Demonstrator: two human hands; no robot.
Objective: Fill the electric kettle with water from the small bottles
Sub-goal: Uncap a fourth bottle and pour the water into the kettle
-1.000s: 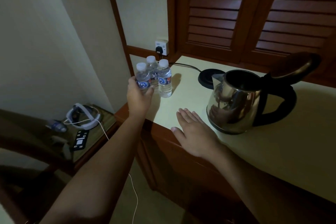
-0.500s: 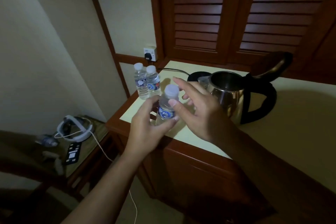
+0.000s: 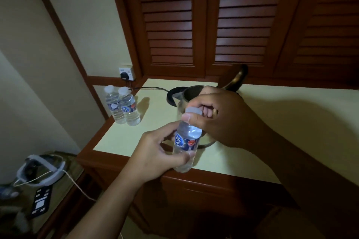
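My left hand [image 3: 157,153] grips a small clear water bottle [image 3: 186,141] by its lower body, held over the front edge of the counter. My right hand [image 3: 219,118] has thumb and fingers curled round the bottle's white cap [image 3: 193,111]. Behind my hands stands the steel electric kettle [image 3: 189,95] with its lid [image 3: 236,77] swung open; my right hand hides most of it. Two more small bottles [image 3: 124,105] stand upright together at the counter's left edge.
The cream counter [image 3: 272,122] has a wooden front edge. The kettle's black base [image 3: 173,96] lies behind the kettle, its cord running to a wall socket [image 3: 126,73]. Louvred wooden doors rise behind. A lower side table [image 3: 44,180] at left carries a headset and remote.
My left hand lifted one bottle away from the group and brought it toward me. My right hand left the counter and closed on the cap. The view tilted.
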